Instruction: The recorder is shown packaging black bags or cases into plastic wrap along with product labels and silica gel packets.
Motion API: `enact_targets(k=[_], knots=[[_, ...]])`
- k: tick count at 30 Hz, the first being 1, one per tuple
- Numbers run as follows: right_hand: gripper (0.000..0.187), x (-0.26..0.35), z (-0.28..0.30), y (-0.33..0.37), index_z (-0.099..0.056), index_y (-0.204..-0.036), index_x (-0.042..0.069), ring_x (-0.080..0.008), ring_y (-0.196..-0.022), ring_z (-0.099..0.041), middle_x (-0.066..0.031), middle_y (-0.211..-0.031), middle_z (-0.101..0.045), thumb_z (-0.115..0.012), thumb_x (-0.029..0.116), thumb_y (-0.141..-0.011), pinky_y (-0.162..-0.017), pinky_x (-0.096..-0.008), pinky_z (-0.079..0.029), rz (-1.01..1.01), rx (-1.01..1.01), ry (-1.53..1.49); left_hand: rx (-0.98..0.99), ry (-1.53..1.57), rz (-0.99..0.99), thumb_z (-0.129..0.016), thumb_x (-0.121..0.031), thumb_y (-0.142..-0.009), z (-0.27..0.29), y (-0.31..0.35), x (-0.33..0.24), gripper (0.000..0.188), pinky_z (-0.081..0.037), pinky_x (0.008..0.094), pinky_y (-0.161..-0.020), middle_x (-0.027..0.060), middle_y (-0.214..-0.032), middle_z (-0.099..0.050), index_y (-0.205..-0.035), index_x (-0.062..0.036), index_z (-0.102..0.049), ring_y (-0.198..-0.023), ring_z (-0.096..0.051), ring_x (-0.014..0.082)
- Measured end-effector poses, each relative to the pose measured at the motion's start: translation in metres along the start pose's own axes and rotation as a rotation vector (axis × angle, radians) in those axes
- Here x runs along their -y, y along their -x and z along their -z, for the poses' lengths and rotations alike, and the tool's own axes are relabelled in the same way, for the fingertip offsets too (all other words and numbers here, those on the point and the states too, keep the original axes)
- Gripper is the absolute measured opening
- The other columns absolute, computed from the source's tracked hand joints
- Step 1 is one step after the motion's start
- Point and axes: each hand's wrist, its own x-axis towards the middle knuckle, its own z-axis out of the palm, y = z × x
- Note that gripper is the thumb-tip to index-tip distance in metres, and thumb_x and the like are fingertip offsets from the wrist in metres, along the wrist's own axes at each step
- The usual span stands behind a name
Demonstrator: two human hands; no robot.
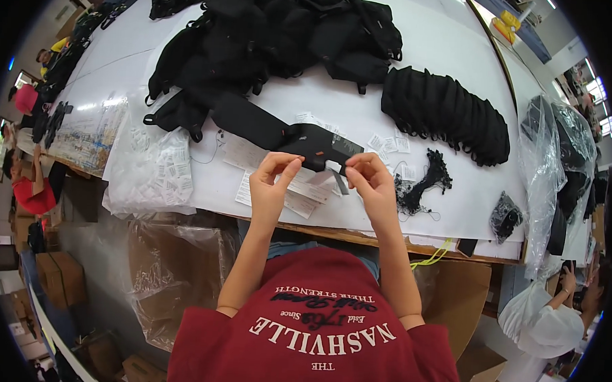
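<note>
A person in a dark red T-shirt works at a white tabletop point(482, 229), both bare hands raised over its near edge. The left hand point(271, 179) has thumb and forefinger drawn together; the right hand point(374, 184) pinches likewise. Whether either clamps a fine thread or an edge, I cannot tell. Between and just beyond them lies a black fabric bag point(315, 143), a small white tag point(332, 166) and a grey strip point(337, 183) at its near end. The step in hand appears to be delicate fingertip work around that tag; the next move would seem to call for a precise pinch and a steady bag.

Farther back is a heap of black bags point(271, 39), with a neat overlapping row of black items point(446, 115) to the right. Nearer sit a tangle of black cords point(426, 182), scattered white labels point(390, 143) and, at left, a clear plastic bag of labels point(160, 167). Around the workroom are cardboard boxes point(60, 279), and other people at the far left.
</note>
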Motion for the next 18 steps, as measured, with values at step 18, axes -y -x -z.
enact_targets(k=[18], knots=[[0.013, -0.001, -0.011, 0.035, -0.053, -0.105, 0.004, -0.0054, -0.065, -0.048, 0.0009, -0.072, -0.051, -0.058, 0.008, -0.093, -0.059, -0.0195, -0.038, 0.051, -0.034, 0.004, 0.308, 0.073, 0.21, -0.063, -0.008, -0.09, -0.012, 0.032, -0.008, 0.008, -0.028, 0.0162, -0.052, -0.0028, -0.073, -0.063, -0.091, -0.0007, -0.064, -0.059, -0.042, -0.0013]])
